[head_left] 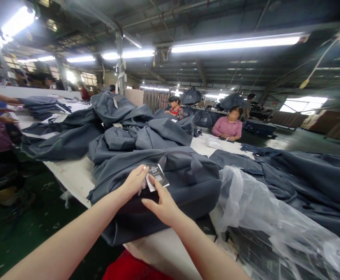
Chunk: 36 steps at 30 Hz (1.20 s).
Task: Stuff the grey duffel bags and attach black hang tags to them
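The left hand (137,179) is pinching one tag (159,175), the right hand (166,206) touching it, thumb spread; beneath, one dark bag (196,192) is lying lengthwise left to right.

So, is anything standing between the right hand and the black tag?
Nothing visible is: the right hand's fingers are right at the black tag. The left hand is at its left edge, and the bag lies beneath.

The left hand (136,181) and right hand (167,205) are bare, and so are both slender forearms (80,229); at the near edge, a bright red garment (123,266) shows faint darker marks (142,273), too blurred to read
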Each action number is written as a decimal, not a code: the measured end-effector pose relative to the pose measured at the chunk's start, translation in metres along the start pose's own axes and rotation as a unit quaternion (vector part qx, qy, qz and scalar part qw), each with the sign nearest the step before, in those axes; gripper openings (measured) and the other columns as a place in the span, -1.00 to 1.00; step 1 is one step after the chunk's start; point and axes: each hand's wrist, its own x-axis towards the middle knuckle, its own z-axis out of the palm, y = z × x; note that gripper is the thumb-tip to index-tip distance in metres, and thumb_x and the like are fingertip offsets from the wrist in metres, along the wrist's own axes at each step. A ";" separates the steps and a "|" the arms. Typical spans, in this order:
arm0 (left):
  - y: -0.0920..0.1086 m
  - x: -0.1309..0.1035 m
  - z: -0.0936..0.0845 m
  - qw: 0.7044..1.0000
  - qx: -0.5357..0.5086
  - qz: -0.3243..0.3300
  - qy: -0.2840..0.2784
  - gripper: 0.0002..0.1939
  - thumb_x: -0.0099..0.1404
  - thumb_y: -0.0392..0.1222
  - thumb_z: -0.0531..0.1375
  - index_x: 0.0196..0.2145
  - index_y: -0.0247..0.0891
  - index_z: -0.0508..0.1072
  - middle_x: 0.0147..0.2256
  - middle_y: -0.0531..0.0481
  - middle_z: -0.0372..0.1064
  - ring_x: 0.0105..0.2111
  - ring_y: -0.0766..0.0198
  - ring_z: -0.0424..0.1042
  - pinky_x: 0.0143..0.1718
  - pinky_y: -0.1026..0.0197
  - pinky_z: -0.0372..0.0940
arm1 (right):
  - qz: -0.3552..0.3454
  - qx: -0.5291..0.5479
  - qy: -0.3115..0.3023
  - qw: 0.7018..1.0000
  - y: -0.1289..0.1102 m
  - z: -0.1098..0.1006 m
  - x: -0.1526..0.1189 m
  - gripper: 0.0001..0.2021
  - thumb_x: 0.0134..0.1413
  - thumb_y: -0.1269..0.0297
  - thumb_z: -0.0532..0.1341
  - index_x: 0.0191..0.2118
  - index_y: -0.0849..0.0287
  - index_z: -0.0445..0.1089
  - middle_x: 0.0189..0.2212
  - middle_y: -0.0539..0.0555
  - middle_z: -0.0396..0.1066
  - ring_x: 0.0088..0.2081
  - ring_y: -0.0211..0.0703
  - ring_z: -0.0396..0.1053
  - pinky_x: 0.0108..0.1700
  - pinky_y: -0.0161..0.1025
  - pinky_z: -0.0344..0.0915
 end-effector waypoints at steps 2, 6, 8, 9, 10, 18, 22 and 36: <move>0.001 0.000 -0.003 1.000 0.016 0.008 -0.016 -0.68 0.26 0.08 0.07 -0.42 -0.22 0.35 -0.46 0.07 0.35 -0.44 0.28 0.33 -0.38 0.26 0.26 | -0.002 0.035 0.006 0.999 0.002 -0.004 0.003 -0.28 -0.03 0.21 0.31 0.29 0.09 0.14 0.22 0.17 0.19 0.24 0.07 0.13 0.28 0.06 0.00; 0.004 -0.003 -0.004 0.998 0.042 0.016 -0.043 -0.70 0.28 0.07 0.06 -0.43 -0.21 0.33 -0.58 0.10 0.30 -0.56 0.30 0.27 -0.48 0.27 0.19 | -0.004 0.109 0.035 0.993 0.008 -0.008 0.005 -0.35 -0.06 0.29 0.29 0.22 0.05 0.25 0.20 0.11 0.24 0.21 0.06 0.17 0.26 0.04 0.05; 0.005 -0.005 -0.004 0.998 0.038 0.018 -0.055 -0.68 0.30 0.09 0.03 -0.39 -0.21 0.32 -0.60 0.11 0.29 -0.60 0.31 0.26 -0.52 0.28 0.16 | -0.019 0.135 0.069 0.988 0.014 -0.008 0.008 -0.40 -0.06 0.31 0.27 0.18 0.00 0.30 0.21 0.05 0.22 0.24 0.06 0.11 0.30 0.03 -0.05; 0.006 -0.007 -0.004 0.997 0.032 0.019 -0.061 -0.68 0.31 0.09 0.00 -0.35 -0.22 0.32 -0.59 0.10 0.31 -0.60 0.30 0.27 -0.52 0.28 0.17 | -0.024 0.157 0.078 0.984 0.018 -0.007 0.010 -0.43 -0.04 0.31 0.25 0.17 -0.01 0.32 0.22 0.03 0.22 0.25 0.06 0.09 0.32 0.03 -0.08; 0.007 -0.008 -0.005 0.997 0.026 0.020 -0.067 -0.67 0.32 0.10 -0.02 -0.32 -0.22 0.31 -0.58 0.08 0.34 -0.58 0.30 0.30 -0.52 0.28 0.18 | -0.026 0.187 0.081 0.979 0.022 -0.007 0.014 -0.46 -0.02 0.29 0.22 0.16 -0.02 0.33 0.21 0.01 0.22 0.26 0.05 0.08 0.32 0.03 -0.10; 0.014 -0.023 -0.002 0.989 -0.104 -0.048 -0.099 -0.66 0.22 0.08 0.10 -0.24 -0.27 0.28 -0.64 0.08 0.35 -0.71 0.37 0.19 -0.66 0.33 0.08 | -0.039 0.395 0.071 0.915 0.024 0.000 0.041 -0.54 0.15 0.04 0.15 0.13 0.05 0.36 0.22 -0.02 0.22 0.29 -0.05 0.04 0.36 -0.02 -0.19; 0.012 -0.030 0.014 0.990 -0.108 -0.051 -0.077 -0.63 0.11 -0.08 0.17 -0.13 -0.28 0.34 -0.54 0.08 0.39 -0.68 0.39 0.22 -0.65 0.33 0.12 | -0.006 0.447 0.061 0.892 0.009 0.008 0.041 -0.47 0.14 -0.07 0.13 0.19 0.01 0.30 0.25 -0.06 0.16 0.31 -0.07 0.02 0.34 -0.04 -0.07; 0.007 -0.036 0.016 0.998 0.036 -0.017 -0.052 -0.93 0.04 -0.22 0.20 -0.54 -0.25 0.43 -0.60 0.04 0.39 -0.58 0.27 0.36 -0.49 0.25 0.24 | 0.047 0.419 -0.005 0.907 0.003 0.006 0.039 -0.35 0.24 -0.20 -0.15 0.15 0.11 0.34 0.19 0.06 0.26 0.22 0.01 0.17 0.27 0.02 0.05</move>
